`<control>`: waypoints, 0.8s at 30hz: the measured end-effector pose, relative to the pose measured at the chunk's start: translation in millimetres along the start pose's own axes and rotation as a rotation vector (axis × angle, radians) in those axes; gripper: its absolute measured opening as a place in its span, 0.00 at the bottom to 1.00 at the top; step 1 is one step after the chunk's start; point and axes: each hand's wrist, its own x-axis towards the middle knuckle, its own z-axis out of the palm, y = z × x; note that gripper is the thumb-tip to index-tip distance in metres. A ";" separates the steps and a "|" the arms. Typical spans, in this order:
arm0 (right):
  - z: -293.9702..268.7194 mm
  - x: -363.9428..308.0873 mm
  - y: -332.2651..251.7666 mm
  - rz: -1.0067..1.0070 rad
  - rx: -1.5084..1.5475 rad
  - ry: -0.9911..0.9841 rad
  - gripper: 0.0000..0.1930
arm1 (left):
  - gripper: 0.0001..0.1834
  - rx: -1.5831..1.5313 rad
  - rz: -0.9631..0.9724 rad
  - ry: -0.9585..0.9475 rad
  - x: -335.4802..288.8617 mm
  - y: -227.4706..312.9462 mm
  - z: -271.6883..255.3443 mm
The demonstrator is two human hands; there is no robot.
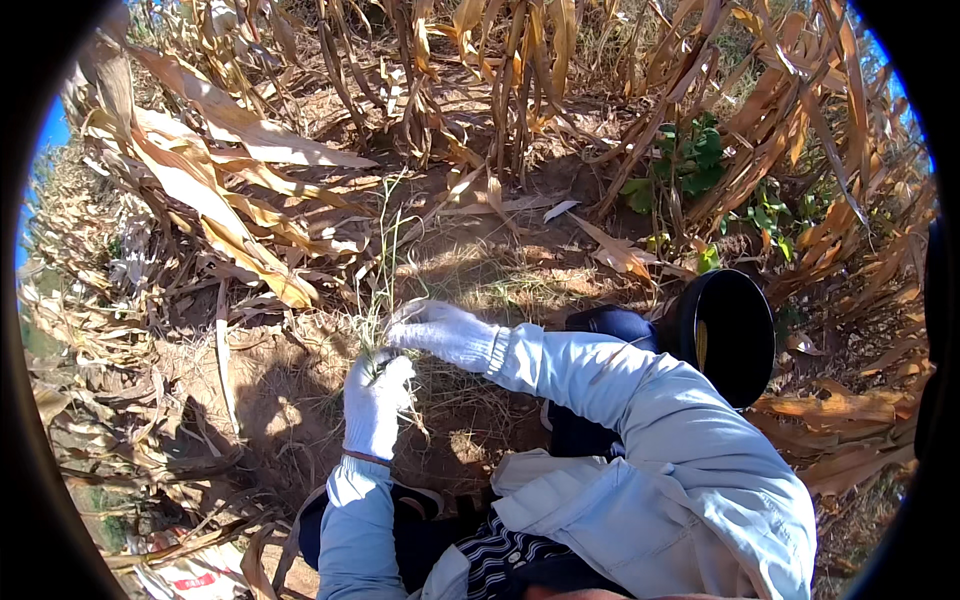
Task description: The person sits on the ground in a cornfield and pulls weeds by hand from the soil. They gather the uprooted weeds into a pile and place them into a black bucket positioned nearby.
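My left hand (pixel 374 408), in a white knit glove, is closed around the base of a tuft of green grass (pixel 386 265). Thin stems rise from the grip and lean a little to the right at the top. Just above and to the right, my right hand (pixel 442 330), gloved alike, reaches in from the right with its fingers bent against the same stems. Its fingertips are partly hidden by the grass, but they look closed on it. Dry grass (pixel 500 290) lies on the soil beyond my hands.
A black bucket (pixel 690 325) lies tipped beside my right knee. Dry corn stalks (pixel 510 80) stand ahead and on both sides, with large dry leaves (pixel 215 190) at the left. A green leafy plant (pixel 690 160) grows far right. A white sack (pixel 190 578) lies at the lower left.
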 end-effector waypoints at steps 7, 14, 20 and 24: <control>6.5 -2.0 -18.4 0.193 -0.013 0.056 0.15 | 0.06 -0.153 0.053 0.079 -1.3 0.8 -2.5; 1.4 3.0 -20.1 0.124 0.158 0.085 0.10 | 0.08 -0.157 0.079 0.121 -5.0 9.5 -9.1; 6.2 0.4 -47.3 0.134 0.077 0.275 0.08 | 0.06 -0.181 0.168 0.281 3.3 8.3 -16.4; -4.8 13.3 -53.5 0.041 0.175 0.417 0.06 | 0.09 -0.176 0.167 0.275 -9.5 24.3 -31.2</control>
